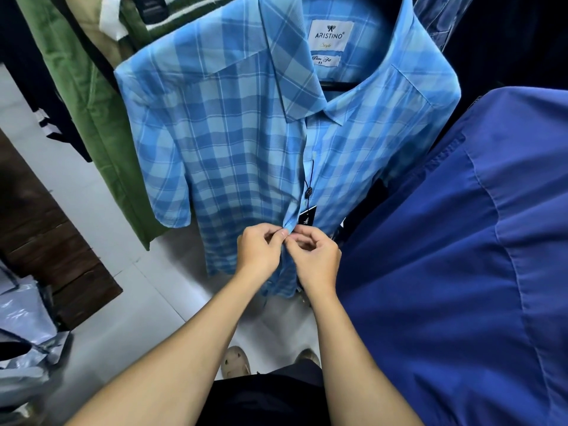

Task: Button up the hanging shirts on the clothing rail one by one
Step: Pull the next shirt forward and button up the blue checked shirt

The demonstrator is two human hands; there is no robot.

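Dark blue shirt (445, 272) is crowding in at three o'clock, green garment (92, 133) hanging at ten; floor (147, 302) is lying open at eight.

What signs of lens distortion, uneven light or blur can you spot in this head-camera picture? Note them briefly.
Head view: the plaid shirt narrows toward its hem and the forearms flare toward the bottom edge, wide-angle stretch; the collar label is bright and crisp; the upper right corner is near black; the left hand and right hand, pinching the shirt, look slightly soft.
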